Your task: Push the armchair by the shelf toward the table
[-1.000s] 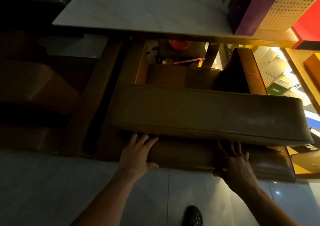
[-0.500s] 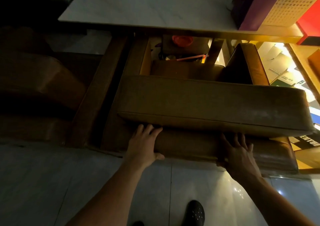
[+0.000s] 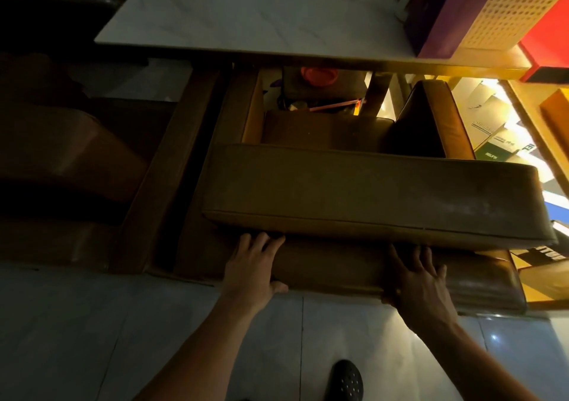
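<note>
Open floor (image 3: 154, 339) is left below the stacked cushions. The gap between upper cushion (image 3: 369, 191) and lower cushion (image 3: 338, 268) appears narrow. Overhead passage is blocked by the surface (image 3: 246, 15).

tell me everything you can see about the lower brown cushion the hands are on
The lower cushion is a long, flat pad in brown leather-like material with a dull sheen, lying level at floor height against the white tiled floor. A second, thicker cushion overlaps its far part. The left hand and right hand both grasp its near edge, fingers on top, thumbs at the front face.
</note>
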A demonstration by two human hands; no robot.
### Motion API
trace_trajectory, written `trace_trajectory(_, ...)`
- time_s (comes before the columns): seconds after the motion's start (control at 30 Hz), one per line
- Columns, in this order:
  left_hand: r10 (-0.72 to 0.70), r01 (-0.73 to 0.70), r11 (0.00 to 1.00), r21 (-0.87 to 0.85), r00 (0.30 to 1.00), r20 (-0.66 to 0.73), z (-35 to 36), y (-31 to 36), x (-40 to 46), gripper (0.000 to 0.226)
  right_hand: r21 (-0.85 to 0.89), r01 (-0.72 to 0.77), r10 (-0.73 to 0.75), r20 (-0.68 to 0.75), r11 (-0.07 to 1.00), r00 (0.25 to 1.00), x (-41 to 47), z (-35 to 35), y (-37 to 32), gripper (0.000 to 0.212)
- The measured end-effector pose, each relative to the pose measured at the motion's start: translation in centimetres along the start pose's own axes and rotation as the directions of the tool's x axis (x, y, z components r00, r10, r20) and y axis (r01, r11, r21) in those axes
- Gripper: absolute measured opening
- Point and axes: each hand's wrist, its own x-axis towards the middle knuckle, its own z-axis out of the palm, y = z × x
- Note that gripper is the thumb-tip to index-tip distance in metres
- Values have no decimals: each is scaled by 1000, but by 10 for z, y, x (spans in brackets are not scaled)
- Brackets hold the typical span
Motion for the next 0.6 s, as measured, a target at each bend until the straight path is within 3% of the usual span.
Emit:
trace_trajectory(0.43, -15, 15, 1000, -1, 999, 30, -4, 2, 0, 98, 12, -14, 14, 29, 1000, 999, -5, -9, -7, 111)
trace_trajectory(0.6, -1, 1, 1000, 4, 994, 107, -10, 2, -1, 99, 87, -25, 17, 92, 996, 996, -12, -23, -9, 109)
